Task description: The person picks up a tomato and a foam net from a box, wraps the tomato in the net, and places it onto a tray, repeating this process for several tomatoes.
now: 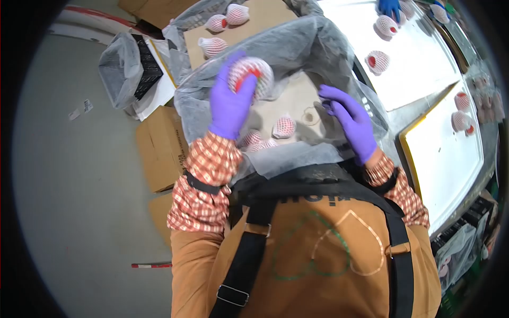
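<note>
In a purple glove, my left hand is closed round a red fruit in a white foam net, raised over the left part of a plastic-lined box. My right hand, gloved too, hangs over the box's right side with its fingers apart and nothing in them. On the cardboard sheet inside lies a netted fruit, and more netted fruits sit along the near edge, partly hidden by the liner.
Behind is another lined box with netted fruits. White tables with netted fruits stand at right, where another person's blue-gloved hand reaches in. Cardboard boxes and a lined black crate are at left.
</note>
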The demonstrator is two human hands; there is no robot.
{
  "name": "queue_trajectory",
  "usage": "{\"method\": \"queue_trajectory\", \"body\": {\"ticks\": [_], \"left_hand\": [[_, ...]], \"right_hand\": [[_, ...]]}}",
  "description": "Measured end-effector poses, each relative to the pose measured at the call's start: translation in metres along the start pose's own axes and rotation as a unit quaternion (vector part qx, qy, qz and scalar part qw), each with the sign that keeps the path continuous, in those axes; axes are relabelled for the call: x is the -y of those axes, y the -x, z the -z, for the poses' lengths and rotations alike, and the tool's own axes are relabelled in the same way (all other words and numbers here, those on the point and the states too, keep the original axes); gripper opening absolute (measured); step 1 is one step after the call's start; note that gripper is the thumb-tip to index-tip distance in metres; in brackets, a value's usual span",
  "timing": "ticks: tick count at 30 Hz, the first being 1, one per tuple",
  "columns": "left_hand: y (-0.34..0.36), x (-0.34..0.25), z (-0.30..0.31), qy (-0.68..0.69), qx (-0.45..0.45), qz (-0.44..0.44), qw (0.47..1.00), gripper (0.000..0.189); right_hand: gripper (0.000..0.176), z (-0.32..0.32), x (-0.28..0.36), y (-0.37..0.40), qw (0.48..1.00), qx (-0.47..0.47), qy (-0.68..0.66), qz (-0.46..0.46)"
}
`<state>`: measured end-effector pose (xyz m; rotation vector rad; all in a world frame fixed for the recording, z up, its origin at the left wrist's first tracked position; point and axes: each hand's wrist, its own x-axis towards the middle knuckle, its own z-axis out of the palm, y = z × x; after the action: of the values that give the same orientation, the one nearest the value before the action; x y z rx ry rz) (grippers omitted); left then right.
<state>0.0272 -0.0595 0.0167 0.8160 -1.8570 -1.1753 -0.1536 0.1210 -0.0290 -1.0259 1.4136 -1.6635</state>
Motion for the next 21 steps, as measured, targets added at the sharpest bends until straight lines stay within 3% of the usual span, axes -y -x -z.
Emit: {"method": "queue_trajectory", "body": {"ticks": [2, 4, 7, 8, 9, 11, 12, 15, 17, 21], "left_hand": [[-0.047, 0.020, 0.026, -0.034, -0.102, -0.095, 0.990, 0.052], [-0.091, 0.029, 0.059, -0.255, -0.159, -0.200, 0.932, 0.061], [-0.117, 0.040, 0.076, -0.401, -0.177, -0.193, 0.878, 0.070], [-0.116, 0.045, 0.072, -0.375, -0.169, -0.263, 0.873, 0.069], [-0.106, 0.046, 0.059, -0.368, -0.155, -0.258, 0.880, 0.069], [-0.066, 0.042, 0.021, -0.143, 0.039, -0.096, 0.984, 0.068], [-0.046, 0.056, 0.005, -0.156, 0.118, -0.057, 0.979, 0.066], [0.024, 0.123, -0.030, -0.269, 0.338, 0.014, 0.902, 0.066], [0.059, 0.148, -0.048, -0.341, 0.415, -0.018, 0.843, 0.071], [0.073, 0.167, -0.071, -0.428, 0.445, -0.008, 0.786, 0.079]], "right_hand": [[0.025, 0.008, -0.003, 0.008, 0.998, -0.005, 0.047, 0.037], [0.026, 0.012, -0.005, 0.017, 0.988, -0.005, 0.142, 0.054], [0.027, 0.004, 0.000, 0.016, 0.967, 0.006, 0.232, 0.110], [0.027, 0.004, -0.001, 0.014, 0.967, 0.000, 0.234, 0.098], [0.026, 0.004, -0.002, 0.012, 0.962, -0.004, 0.251, 0.109], [0.026, 0.004, -0.004, 0.017, 0.955, -0.014, 0.279, 0.095], [0.025, 0.003, -0.004, 0.016, 0.953, -0.018, 0.283, 0.103], [0.024, 0.000, -0.004, 0.012, 0.948, -0.040, 0.290, 0.120], [0.024, -0.001, -0.008, 0.011, 0.944, -0.036, 0.301, 0.130], [0.031, 0.001, -0.004, 0.013, 0.919, -0.011, 0.374, 0.127]]}}
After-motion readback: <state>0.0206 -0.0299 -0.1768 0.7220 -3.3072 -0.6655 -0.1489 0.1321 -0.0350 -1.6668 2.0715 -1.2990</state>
